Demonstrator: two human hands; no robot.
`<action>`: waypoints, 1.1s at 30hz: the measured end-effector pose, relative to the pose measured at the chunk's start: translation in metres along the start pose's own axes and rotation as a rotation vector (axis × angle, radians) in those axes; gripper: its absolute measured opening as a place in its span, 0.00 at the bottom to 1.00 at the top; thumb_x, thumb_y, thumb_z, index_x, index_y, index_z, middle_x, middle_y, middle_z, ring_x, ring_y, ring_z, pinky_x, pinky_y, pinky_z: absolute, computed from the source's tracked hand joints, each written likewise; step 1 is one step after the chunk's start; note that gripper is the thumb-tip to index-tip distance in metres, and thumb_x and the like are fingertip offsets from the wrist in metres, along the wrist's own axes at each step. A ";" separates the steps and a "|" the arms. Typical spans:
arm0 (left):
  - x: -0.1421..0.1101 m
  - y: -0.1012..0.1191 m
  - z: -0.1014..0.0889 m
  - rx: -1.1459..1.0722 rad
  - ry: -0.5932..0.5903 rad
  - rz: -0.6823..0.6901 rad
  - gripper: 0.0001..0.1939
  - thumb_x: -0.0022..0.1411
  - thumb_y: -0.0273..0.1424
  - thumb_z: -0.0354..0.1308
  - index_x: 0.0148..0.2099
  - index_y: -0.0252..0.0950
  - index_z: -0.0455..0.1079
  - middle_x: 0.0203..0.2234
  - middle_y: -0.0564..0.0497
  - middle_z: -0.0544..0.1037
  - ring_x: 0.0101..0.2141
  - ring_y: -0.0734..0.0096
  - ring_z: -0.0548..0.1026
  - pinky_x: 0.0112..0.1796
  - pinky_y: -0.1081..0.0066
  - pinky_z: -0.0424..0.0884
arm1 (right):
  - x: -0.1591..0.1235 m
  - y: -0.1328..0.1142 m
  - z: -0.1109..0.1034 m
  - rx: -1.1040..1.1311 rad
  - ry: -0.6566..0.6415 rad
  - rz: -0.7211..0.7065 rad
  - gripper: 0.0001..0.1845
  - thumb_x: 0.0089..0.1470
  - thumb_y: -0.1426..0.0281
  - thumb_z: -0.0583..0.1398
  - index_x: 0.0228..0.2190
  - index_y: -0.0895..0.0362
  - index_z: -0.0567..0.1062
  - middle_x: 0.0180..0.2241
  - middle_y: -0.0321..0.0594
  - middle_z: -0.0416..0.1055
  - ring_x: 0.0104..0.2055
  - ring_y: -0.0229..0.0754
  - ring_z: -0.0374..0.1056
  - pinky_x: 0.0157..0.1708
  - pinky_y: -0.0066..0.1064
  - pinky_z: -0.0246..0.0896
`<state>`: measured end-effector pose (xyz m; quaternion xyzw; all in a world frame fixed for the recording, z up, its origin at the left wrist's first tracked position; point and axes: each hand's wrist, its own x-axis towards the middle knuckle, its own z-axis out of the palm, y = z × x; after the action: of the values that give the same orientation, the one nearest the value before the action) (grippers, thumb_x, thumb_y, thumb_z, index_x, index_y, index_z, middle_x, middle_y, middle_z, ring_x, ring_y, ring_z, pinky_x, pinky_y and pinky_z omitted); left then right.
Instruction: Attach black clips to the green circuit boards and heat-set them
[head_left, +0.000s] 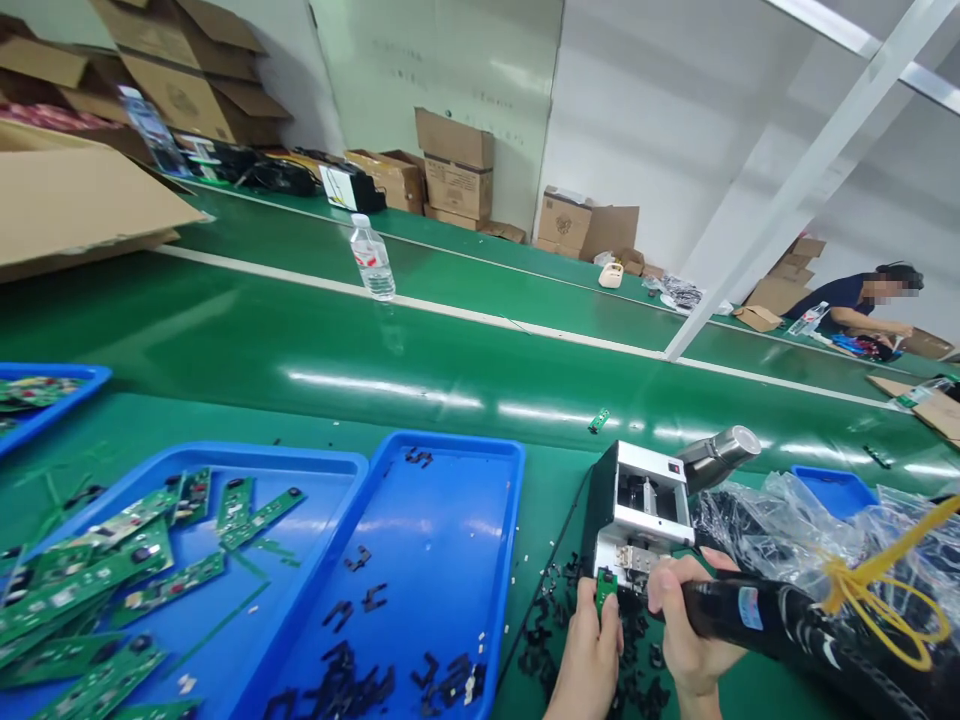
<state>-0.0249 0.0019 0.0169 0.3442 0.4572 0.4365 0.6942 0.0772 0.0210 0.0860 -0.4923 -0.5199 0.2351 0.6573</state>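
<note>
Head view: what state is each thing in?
Small green circuit board: pinched in left hand.
Boxy white-and-black machine: standing, power unclear.
Blue plastic tray of black forked clips: partly filled.
Blue plastic tray of green circuit boards: partly filled, boards overlapping.
Clear plastic bottle: standing, capped.
Tall brown cardboard box: open, flap raised.

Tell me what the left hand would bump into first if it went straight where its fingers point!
Probably the machine. The left hand holds a green board right at its near end, so the board would likely bump first. Whether they already touch is hard to tell.
</note>
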 end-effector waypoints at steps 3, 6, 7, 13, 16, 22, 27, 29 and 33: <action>-0.001 0.001 0.000 0.005 0.033 0.012 0.23 0.61 0.56 0.61 0.38 0.41 0.66 0.20 0.60 0.67 0.23 0.70 0.67 0.28 0.71 0.63 | 0.000 -0.010 0.009 0.043 0.102 -0.075 0.25 0.63 0.71 0.62 0.57 0.49 0.60 0.21 0.24 0.67 0.20 0.38 0.64 0.29 0.37 0.62; -0.002 0.000 0.004 0.017 0.027 -0.003 0.23 0.64 0.57 0.57 0.39 0.42 0.65 0.19 0.61 0.64 0.21 0.70 0.63 0.27 0.71 0.60 | 0.008 -0.025 0.018 0.145 0.097 -0.104 0.24 0.64 0.72 0.61 0.58 0.47 0.60 0.21 0.24 0.66 0.20 0.37 0.63 0.25 0.35 0.62; -0.002 0.000 0.005 0.018 0.025 -0.004 0.23 0.65 0.57 0.56 0.39 0.42 0.64 0.19 0.61 0.64 0.21 0.71 0.62 0.26 0.71 0.59 | 0.011 -0.030 0.021 0.175 0.092 -0.118 0.24 0.65 0.72 0.60 0.57 0.46 0.60 0.21 0.24 0.66 0.19 0.37 0.62 0.24 0.35 0.62; -0.001 -0.002 0.006 0.022 0.016 -0.004 0.23 0.65 0.57 0.54 0.39 0.43 0.62 0.18 0.62 0.63 0.19 0.73 0.60 0.23 0.73 0.57 | 0.019 -0.033 0.033 0.183 0.005 -0.118 0.23 0.65 0.70 0.61 0.57 0.48 0.61 0.21 0.24 0.65 0.19 0.37 0.63 0.23 0.33 0.64; 0.000 -0.004 0.006 0.024 0.016 -0.007 0.24 0.65 0.58 0.54 0.39 0.42 0.63 0.18 0.63 0.63 0.18 0.74 0.59 0.22 0.74 0.57 | 0.017 -0.030 0.036 0.241 0.009 -0.092 0.21 0.65 0.73 0.61 0.55 0.49 0.62 0.22 0.24 0.67 0.19 0.36 0.63 0.23 0.32 0.63; 0.000 -0.006 0.005 0.041 0.033 -0.013 0.25 0.64 0.59 0.54 0.40 0.41 0.64 0.19 0.62 0.64 0.20 0.72 0.62 0.24 0.73 0.60 | 0.016 -0.027 0.036 0.222 -0.003 -0.092 0.13 0.65 0.73 0.60 0.48 0.51 0.64 0.22 0.25 0.67 0.20 0.36 0.64 0.24 0.33 0.61; -0.003 -0.010 0.006 0.062 0.107 -0.002 0.26 0.63 0.58 0.57 0.44 0.40 0.67 0.24 0.56 0.69 0.28 0.66 0.69 0.31 0.69 0.67 | 0.014 -0.018 0.033 0.182 -0.046 -0.149 0.16 0.64 0.76 0.60 0.49 0.51 0.64 0.23 0.25 0.67 0.22 0.37 0.66 0.26 0.34 0.62; -0.005 -0.011 0.008 0.069 0.154 0.008 0.26 0.64 0.57 0.57 0.47 0.38 0.67 0.26 0.54 0.71 0.30 0.64 0.71 0.35 0.67 0.69 | 0.012 -0.013 0.032 0.158 -0.071 -0.152 0.15 0.64 0.76 0.60 0.49 0.50 0.64 0.23 0.25 0.66 0.22 0.37 0.65 0.26 0.33 0.61; -0.005 -0.007 0.007 0.053 0.139 0.021 0.25 0.64 0.57 0.57 0.45 0.39 0.67 0.27 0.52 0.72 0.31 0.63 0.72 0.36 0.67 0.69 | 0.012 -0.010 0.033 0.118 -0.099 -0.176 0.15 0.64 0.75 0.61 0.49 0.50 0.65 0.22 0.25 0.66 0.22 0.37 0.64 0.27 0.34 0.62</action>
<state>-0.0170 -0.0057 0.0147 0.3360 0.5120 0.4542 0.6470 0.0490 0.0401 0.1000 -0.3930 -0.5783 0.2307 0.6766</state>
